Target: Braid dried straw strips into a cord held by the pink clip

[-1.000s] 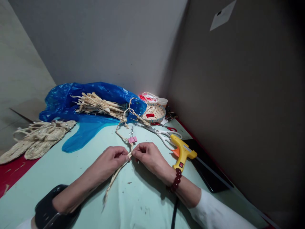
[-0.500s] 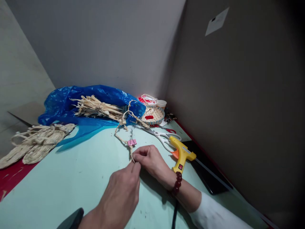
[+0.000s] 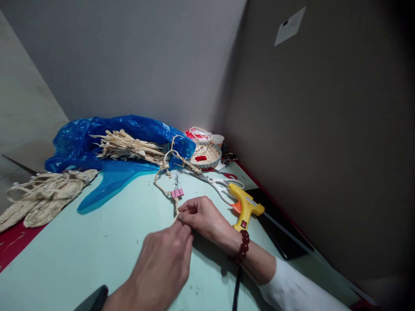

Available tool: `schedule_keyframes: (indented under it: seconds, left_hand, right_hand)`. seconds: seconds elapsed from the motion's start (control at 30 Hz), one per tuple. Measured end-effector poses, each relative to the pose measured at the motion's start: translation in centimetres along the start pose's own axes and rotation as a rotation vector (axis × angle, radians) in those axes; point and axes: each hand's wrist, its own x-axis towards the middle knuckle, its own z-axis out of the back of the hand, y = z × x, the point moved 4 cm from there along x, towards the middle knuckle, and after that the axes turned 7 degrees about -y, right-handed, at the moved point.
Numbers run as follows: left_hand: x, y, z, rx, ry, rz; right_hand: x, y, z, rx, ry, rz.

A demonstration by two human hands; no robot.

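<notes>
A second earlier the left hand (image 3: 164,261) was beside the cord (image 3: 176,205), whose loose strands trailed toward the person across the desk (image 3: 106,250); by this moment that hand had moved lower and in front, its back turned up, and covered those strands. The right hand (image 3: 205,217) had stayed almost where it was. Compared with half a second before, little but the view had shifted.

The right hand's thumb and forefinger pinched the cord just below the pink clip (image 3: 177,193), with the other fingers curled in. The left hand was closed too, pinching the cord's lower end right beside the right fingertips, though its own tips were partly hidden.

The cord lay near the middle of the desk, running from the clip down into both hands. A yellow glue gun (image 3: 245,208) lay beside the right wrist, white-handled scissors (image 3: 221,188) near it, and a blue bag (image 3: 73,142) held straw (image 3: 129,147) farther back
</notes>
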Motion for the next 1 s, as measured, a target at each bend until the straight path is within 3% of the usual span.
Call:
schedule_keyframes:
  seconds: [0.1,0.13,0.27,0.37,0.8,1.0]
  left_hand:
    - [1.2,2.8,1.6,-0.102,-0.189,0.191]
    - [1.6,3.6,1.8,-0.231,-0.197,0.231]
    - [2.6,5.1,0.2,-0.908,0.086,0.397]
    - [2.5,4.8,-0.7,-1.102,0.184,0.446]
    - [2.7,4.6,-1.0,-1.086,0.071,0.516]
    - [2.7,4.8,-0.7,-1.019,-0.003,0.538]
  right_hand:
    - [-0.1,0.2,0.3,-0.012,-0.002,0.027]
    - [-0.1,0.3,0.3,-0.02,0.005,0.044]
    - [-0.2,0.6,0.5,-0.078,0.017,0.1]
    - [-0.2,0.8,0.7,-0.111,0.02,0.11]
    - [-1.4,1.2,0.5,-0.235,-0.027,0.141]
    - [-1.8,3.2,1.6,-0.513,0.033,0.198]
